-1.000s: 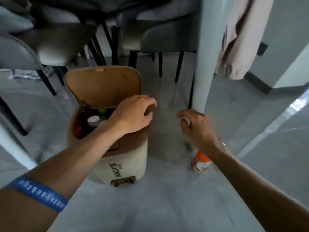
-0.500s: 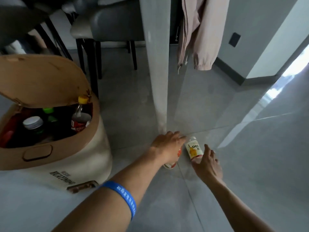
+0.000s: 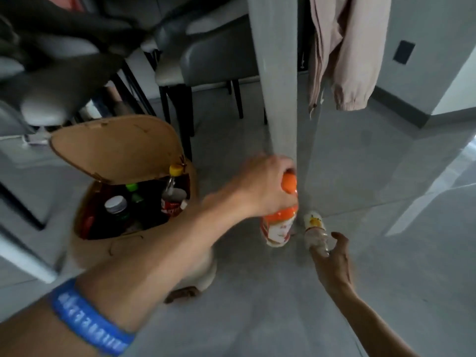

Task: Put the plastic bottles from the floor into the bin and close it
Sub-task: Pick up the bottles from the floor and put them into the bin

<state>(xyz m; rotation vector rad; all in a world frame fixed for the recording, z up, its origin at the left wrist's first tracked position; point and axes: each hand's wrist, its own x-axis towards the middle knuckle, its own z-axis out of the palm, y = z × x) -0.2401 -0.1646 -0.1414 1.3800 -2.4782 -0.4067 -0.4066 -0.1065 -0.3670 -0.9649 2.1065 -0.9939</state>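
Observation:
My left hand (image 3: 260, 191) grips the neck of an orange-capped bottle (image 3: 279, 226) with an orange and white label, upright beside the table leg. A small clear bottle (image 3: 315, 233) with a yellow and white label lies just right of it, and my right hand (image 3: 332, 258) closes on its lower end. The tan bin (image 3: 103, 253) stands to the left with its lid (image 3: 113, 148) raised. Several bottles sit inside it, one with a yellow cap (image 3: 175, 170).
A thick grey table leg (image 3: 279, 99) rises right behind the two bottles. Grey chairs with black legs (image 3: 213, 65) crowd the back and left. A pink jacket (image 3: 345, 52) hangs at upper right. Grey tiled floor spreads to the right and front.
My left hand left the bin, reached to the orange-capped bottle and now holds it up by the neck. My right hand has closed on the small clear bottle.

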